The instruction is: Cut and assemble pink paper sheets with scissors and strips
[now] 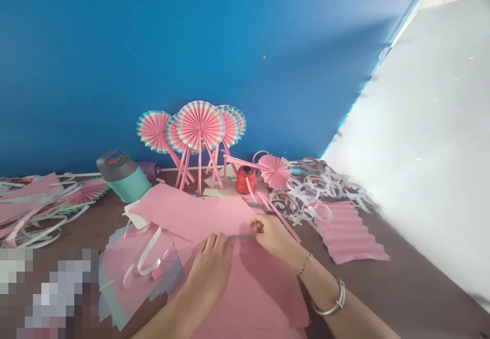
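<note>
Pink paper sheet (pixel 264 288) beneath both hands on the brown tabletop (pixel 401 288), left hand (pixel 212 262) laid flat, fingers outstretched, gripping nothing, right hand (pixel 271 234) loosely curled over it, grip unclear, red thread spool (pixel 244 183) beyond, pleated pinwheel fans (pixel 200 124) behind.

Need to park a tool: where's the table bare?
Biggest: table right of the right forearm, bordered by pleated sheet and white wall. Smaller: between left pile, flask and paper stack. Crowded: back-right strips; paper under left hand and right hand. Bottom-left corner blurred; can't tell.
</note>
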Demonstrator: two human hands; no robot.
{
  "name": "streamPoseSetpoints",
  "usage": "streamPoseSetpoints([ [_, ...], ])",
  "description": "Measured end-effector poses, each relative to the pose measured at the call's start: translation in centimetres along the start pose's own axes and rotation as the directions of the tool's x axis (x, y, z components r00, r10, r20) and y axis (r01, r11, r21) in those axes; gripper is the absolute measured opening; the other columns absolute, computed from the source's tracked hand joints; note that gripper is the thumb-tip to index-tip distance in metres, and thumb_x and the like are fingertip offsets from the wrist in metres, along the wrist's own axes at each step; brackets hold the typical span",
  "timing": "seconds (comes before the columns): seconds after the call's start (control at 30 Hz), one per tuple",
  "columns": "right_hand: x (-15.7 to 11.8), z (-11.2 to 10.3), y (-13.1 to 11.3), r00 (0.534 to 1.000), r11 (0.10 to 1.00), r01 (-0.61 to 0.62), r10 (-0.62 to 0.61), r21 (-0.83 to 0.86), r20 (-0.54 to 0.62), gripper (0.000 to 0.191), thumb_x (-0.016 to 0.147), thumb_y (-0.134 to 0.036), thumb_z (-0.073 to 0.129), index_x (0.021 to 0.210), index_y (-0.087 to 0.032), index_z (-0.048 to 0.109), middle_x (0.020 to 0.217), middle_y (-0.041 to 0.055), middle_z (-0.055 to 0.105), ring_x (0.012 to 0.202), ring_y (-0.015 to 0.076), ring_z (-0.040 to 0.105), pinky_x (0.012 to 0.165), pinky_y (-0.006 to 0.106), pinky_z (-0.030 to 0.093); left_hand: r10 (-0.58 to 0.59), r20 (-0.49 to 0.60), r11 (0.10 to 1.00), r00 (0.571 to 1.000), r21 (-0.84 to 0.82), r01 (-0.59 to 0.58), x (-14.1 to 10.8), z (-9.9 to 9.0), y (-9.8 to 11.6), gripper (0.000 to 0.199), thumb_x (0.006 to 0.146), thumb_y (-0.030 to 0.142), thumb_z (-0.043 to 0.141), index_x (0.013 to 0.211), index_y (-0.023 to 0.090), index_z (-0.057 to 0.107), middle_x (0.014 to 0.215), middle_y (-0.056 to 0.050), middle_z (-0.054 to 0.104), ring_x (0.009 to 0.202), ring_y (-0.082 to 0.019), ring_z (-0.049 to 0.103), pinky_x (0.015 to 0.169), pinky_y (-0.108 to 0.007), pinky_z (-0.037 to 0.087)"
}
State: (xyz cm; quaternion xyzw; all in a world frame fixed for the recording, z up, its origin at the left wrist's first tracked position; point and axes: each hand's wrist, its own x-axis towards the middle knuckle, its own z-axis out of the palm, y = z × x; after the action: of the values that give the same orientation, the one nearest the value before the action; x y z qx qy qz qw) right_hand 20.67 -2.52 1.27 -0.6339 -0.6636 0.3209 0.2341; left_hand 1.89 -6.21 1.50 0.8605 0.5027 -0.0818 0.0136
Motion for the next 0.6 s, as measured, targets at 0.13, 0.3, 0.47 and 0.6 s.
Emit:
streamPoseSetpoints([
  [0.13, 0.2, 0.1, 0.2, 1.0, 1.0, 0.0, 0.0, 0.008, 0.008, 0.033, 0.058, 0.002, 0.047, 0.08, -0.017, 0.063, 0.072, 0.0009, 0.066, 0.069, 0.0134, 0.061, 0.06, 0.02, 0.041, -0.001, -0.023, 1.0, 1.0, 0.0, 0.001, 0.0, 0.1, 0.0, 0.067, 0.068, -0.005, 0.045, 0.131, 0.017, 0.044, 0.104, -0.011, 0.055, 0.095, -0.025, 0.052, 0.071, -0.033, 0.05],
  [0.3, 0.4, 0.2, 0.3, 0.999, 1.0, -0.019, 0.019, -0.007, 0.027, 0.034, 0.058, 0.003, 0.047, 0.08, -0.016, 0.064, 0.071, 0.001, 0.066, 0.067, 0.0127, 0.061, 0.058, 0.019, 0.04, -0.002, -0.04, 1.0, 0.999, 0.005, 0.002, 0.0, 0.7, -0.2, 0.065, 0.069, -0.004, 0.044, 0.13, 0.018, 0.045, 0.103, -0.01, 0.055, 0.094, -0.024, 0.051, 0.072, -0.032, 0.05],
  [0.47, 0.4, 0.4, 0.5, 0.998, 0.999, -0.045, 0.046, -0.017, 0.033, 0.035, 0.058, 0.003, 0.047, 0.083, -0.016, 0.064, 0.072, 0.0014, 0.066, 0.067, 0.0124, 0.06, 0.055, 0.018, 0.037, -0.006, -0.081, 1.0, 0.997, -0.008, 0.006, 0.0, 1.0, -0.2, 0.063, 0.07, -0.004, 0.04, 0.128, 0.018, 0.047, 0.102, -0.01, 0.054, 0.094, -0.023, 0.051, 0.071, -0.031, 0.049],
  [0.6, 0.3, 0.6, 0.7, 0.999, 0.999, -0.035, 0.036, -0.041, 0.019, 0.033, 0.059, 0.001, 0.048, 0.082, -0.017, 0.064, 0.073, 0.0018, 0.067, 0.067, 0.0131, 0.06, 0.056, 0.019, 0.036, -0.003, -0.083, 1.0, 0.997, -0.011, 0.002, -0.1, 0.8, -0.2, 0.063, 0.069, -0.005, 0.04, 0.127, 0.018, 0.047, 0.101, -0.01, 0.054, 0.093, -0.023, 0.051, 0.07, -0.031, 0.049],
])
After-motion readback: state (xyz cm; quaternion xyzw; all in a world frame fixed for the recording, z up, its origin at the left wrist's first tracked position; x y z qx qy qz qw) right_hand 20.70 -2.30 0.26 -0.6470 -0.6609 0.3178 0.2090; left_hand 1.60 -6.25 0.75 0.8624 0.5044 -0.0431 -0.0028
